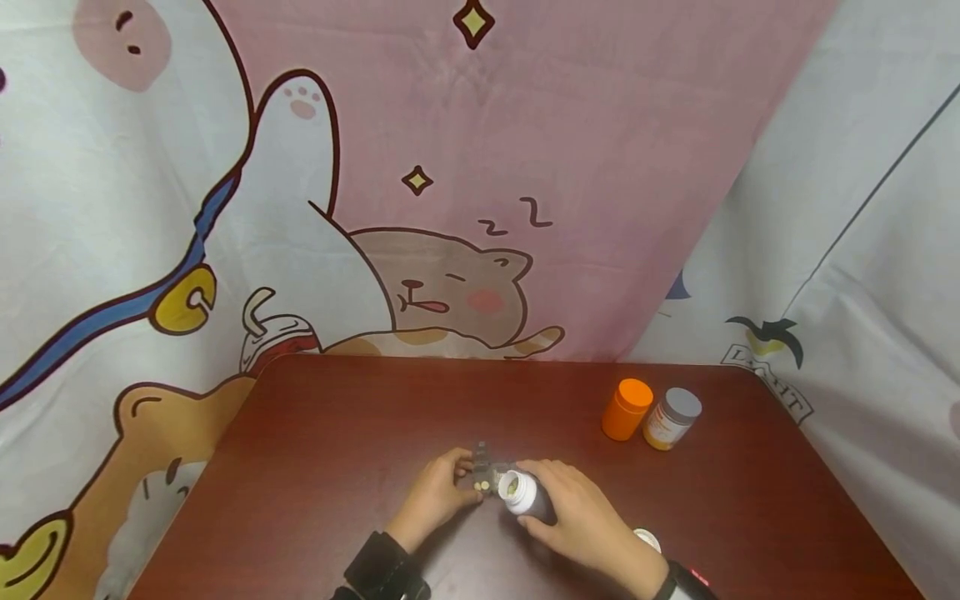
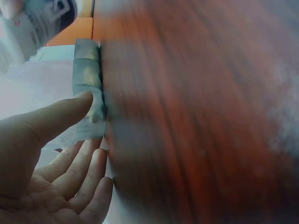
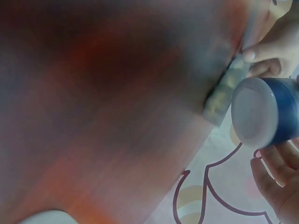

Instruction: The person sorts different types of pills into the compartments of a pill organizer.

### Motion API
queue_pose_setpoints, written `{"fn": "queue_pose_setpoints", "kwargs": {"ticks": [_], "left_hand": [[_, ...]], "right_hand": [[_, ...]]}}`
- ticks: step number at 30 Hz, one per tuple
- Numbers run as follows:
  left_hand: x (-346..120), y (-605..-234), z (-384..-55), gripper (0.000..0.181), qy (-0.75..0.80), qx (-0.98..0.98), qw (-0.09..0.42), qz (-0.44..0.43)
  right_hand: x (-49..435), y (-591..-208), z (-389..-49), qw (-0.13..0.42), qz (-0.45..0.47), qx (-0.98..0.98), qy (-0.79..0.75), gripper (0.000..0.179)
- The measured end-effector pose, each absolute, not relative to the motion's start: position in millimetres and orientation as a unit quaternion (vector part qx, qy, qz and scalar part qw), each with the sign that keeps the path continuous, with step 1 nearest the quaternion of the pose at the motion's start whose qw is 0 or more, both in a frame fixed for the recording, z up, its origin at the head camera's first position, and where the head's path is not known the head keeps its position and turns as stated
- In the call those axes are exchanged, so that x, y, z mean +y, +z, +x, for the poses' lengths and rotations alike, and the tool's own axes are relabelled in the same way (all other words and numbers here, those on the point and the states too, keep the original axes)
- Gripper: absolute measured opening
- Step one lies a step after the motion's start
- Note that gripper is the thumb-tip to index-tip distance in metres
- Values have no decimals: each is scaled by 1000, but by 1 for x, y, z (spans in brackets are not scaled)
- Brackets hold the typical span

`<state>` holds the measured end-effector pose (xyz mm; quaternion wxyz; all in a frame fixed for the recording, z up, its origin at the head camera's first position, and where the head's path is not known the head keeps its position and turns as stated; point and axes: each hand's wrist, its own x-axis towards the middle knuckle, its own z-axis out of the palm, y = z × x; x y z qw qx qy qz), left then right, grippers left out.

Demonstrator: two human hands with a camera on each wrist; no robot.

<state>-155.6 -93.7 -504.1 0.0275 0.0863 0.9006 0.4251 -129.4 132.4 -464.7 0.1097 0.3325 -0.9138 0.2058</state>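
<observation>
A small clear pill box [image 1: 482, 467] with a row of compartments sits on the table, pale tablets in some of them. My left hand [image 1: 441, 490] holds its near end between thumb and fingers; the thumb [image 2: 70, 114] lies along one side in the left wrist view. My right hand [image 1: 573, 508] grips a white pill bottle [image 1: 517, 492] with a dark blue label. The bottle is uncapped and tilted, its mouth towards the pill box, and tablets show inside. From the right wrist, the bottle's white base [image 3: 253, 112] faces the camera.
An orange bottle [image 1: 627, 410] and a grey-lidded jar [image 1: 672, 418] stand together at the back right of the brown table [image 1: 360, 417]. A white cap [image 1: 647, 539] lies beside my right forearm, partly hidden. Printed cloth [image 1: 600, 167] hangs behind the table.
</observation>
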Motion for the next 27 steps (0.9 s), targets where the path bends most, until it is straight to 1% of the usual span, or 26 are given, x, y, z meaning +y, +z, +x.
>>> {"fn": "queue_pose_setpoints", "kwargs": {"ticks": [5, 7, 12, 19, 27], "left_hand": [[-94, -503, -155, 55, 429, 898, 30, 89], [-94, -503, -155, 55, 427, 899, 30, 90], [-95, -505, -156, 57, 424, 900, 29, 94], [-96, -507, -157, 58, 426, 899, 34, 96], [-95, -506, -157, 58, 424, 900, 34, 95]], "right_hand": [[134, -467, -112, 115, 331, -914, 206, 66], [135, -469, -107, 109, 337, -911, 212, 67], [137, -475, -98, 73, 342, -903, 251, 64], [136, -480, -91, 22, 315, -897, 310, 59], [139, -486, -91, -15, 286, -894, 345, 57]]}}
